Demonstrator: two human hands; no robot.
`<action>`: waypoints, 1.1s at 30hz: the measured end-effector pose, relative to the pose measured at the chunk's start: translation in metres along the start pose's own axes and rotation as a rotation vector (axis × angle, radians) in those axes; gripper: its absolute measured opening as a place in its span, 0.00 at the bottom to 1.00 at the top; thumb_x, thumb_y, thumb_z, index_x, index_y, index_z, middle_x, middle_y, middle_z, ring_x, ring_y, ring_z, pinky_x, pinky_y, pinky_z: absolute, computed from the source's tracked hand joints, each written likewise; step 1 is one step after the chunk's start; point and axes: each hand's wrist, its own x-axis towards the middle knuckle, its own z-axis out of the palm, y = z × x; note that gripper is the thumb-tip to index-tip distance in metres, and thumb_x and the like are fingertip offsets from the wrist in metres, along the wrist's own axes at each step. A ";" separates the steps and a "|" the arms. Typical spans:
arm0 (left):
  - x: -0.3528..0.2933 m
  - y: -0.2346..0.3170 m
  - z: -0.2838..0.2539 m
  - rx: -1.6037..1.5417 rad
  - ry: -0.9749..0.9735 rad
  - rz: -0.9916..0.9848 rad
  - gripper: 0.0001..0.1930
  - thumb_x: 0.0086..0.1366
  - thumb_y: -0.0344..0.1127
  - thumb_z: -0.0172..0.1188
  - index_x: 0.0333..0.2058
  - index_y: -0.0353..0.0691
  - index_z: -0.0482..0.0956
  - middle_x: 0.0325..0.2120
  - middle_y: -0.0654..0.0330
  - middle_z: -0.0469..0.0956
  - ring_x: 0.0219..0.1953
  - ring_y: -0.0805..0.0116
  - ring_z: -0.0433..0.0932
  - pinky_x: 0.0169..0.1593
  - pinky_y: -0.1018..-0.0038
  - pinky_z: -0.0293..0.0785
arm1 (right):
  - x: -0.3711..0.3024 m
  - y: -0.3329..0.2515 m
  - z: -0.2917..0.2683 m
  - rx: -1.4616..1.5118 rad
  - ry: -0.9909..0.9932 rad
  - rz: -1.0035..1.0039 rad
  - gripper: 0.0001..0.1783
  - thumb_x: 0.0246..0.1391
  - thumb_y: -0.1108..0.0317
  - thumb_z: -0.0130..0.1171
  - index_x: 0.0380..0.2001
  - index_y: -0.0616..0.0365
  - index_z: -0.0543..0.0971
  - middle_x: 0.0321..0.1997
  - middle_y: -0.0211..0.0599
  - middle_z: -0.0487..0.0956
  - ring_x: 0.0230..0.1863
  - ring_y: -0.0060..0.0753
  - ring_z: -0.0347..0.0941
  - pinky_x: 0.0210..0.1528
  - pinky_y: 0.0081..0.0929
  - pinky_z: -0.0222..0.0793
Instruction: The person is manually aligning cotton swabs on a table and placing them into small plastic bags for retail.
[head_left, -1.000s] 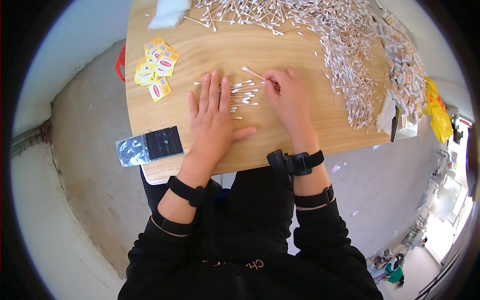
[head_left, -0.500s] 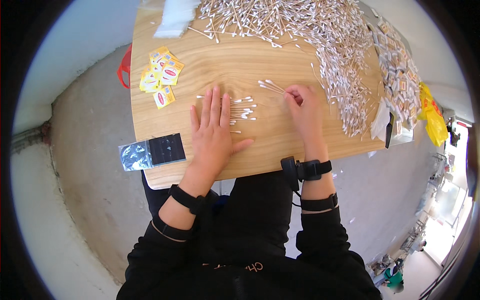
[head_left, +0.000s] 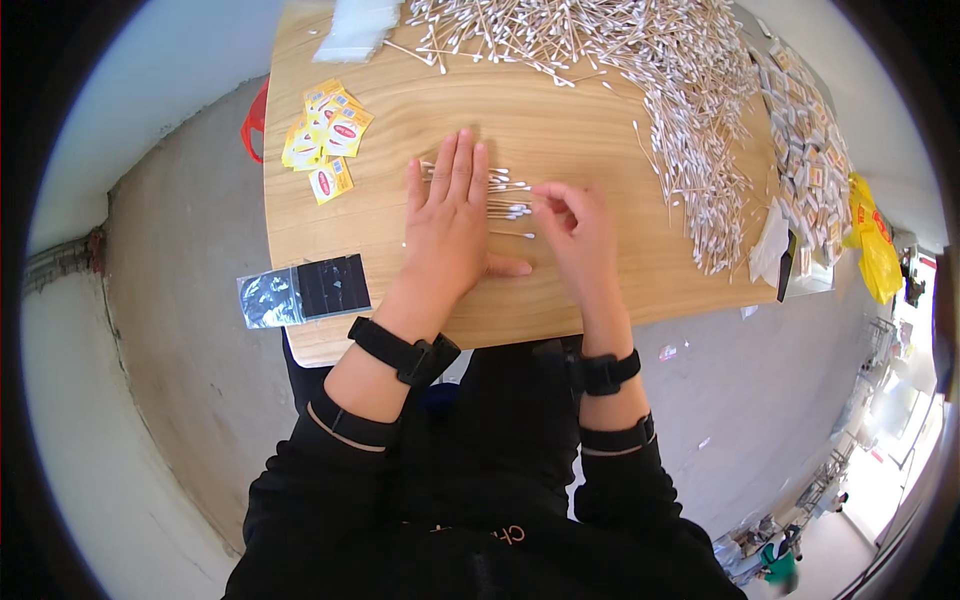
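My left hand point(head_left: 450, 228) lies flat, fingers stretched, over a small group of cotton swabs point(head_left: 508, 209) on the table. Their white tips show to the right of its fingers, and a few more show between the fingertips. One swab lies apart near my left thumb. My right hand point(head_left: 582, 238) is closed in a pinch at the right end of the group, on swabs whose far parts run toward my left fingers. How many it grips is hidden.
A large heap of loose swabs point(head_left: 690, 130) covers the far and right table. Small packed boxes point(head_left: 805, 150) pile beyond the right edge, near a yellow bag point(head_left: 872, 240). At left are yellow cards point(head_left: 335, 130), clear bags point(head_left: 352, 30) and a black-and-clear packet point(head_left: 305, 291).
My right hand has moved left with its swabs, up to the group under my left hand. My left hand has shifted right and slightly away, still flat.
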 end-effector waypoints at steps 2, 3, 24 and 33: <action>0.001 0.001 -0.002 0.007 -0.012 -0.003 0.72 0.27 0.69 0.71 0.66 0.30 0.47 0.69 0.48 0.45 0.71 0.54 0.44 0.69 0.49 0.38 | -0.005 0.001 0.001 -0.114 0.009 -0.057 0.08 0.52 0.70 0.63 0.37 0.56 0.81 0.33 0.32 0.74 0.34 0.27 0.72 0.37 0.23 0.69; 0.002 0.002 -0.004 0.007 -0.043 -0.020 0.72 0.28 0.68 0.72 0.67 0.31 0.46 0.69 0.49 0.44 0.72 0.56 0.41 0.70 0.50 0.37 | -0.007 0.000 0.005 -0.130 0.030 -0.103 0.08 0.50 0.71 0.64 0.36 0.55 0.81 0.32 0.34 0.73 0.33 0.30 0.74 0.36 0.26 0.69; -0.002 -0.019 -0.015 -0.021 -0.070 0.041 0.68 0.28 0.64 0.74 0.67 0.40 0.50 0.69 0.53 0.47 0.72 0.57 0.42 0.69 0.47 0.38 | -0.009 -0.004 0.046 0.334 0.265 -0.024 0.20 0.67 0.63 0.41 0.55 0.64 0.67 0.54 0.46 0.66 0.56 0.38 0.65 0.61 0.33 0.60; -0.024 -0.014 -0.007 0.053 -0.023 0.044 0.68 0.28 0.61 0.75 0.68 0.43 0.49 0.69 0.51 0.45 0.72 0.54 0.42 0.69 0.46 0.38 | -0.006 0.002 0.067 0.464 0.115 -0.075 0.28 0.70 0.53 0.33 0.60 0.67 0.60 0.64 0.49 0.61 0.67 0.42 0.56 0.71 0.39 0.48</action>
